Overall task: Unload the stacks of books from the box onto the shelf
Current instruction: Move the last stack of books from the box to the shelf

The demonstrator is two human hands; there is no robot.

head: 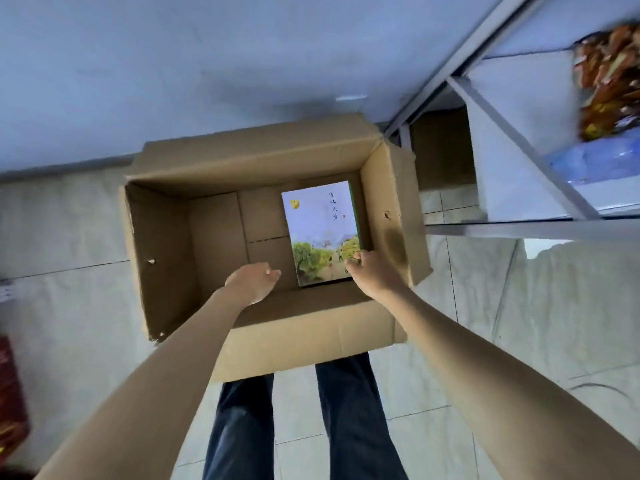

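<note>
An open cardboard box (207, 244) is sitting on the tiled floor (519, 341), its flaps folded outward. A stack of books (322, 233) is lying flat inside the box, against its right wall. The top cover is showing a pale sky, green and yellow trees along the lower part, a small yellow shape at the upper left, and a vertical column of handwritten Chinese characters at the upper right, with a small red seal below it; the characters are too small to read with certainty.

The right hand (375, 271) is reaching into the box, and its fingers (356, 259) are curling over the near right corner of the top book, grasping it. The left hand (252, 280) is hovering inside the box just left of the stack, fingers released and loosely bent, touching nothing.

A metal shelf (502, 126) is standing to the right of the box. Orange packets (609, 81) and blue plastic (595, 157) are lying on it, blurred.
</note>
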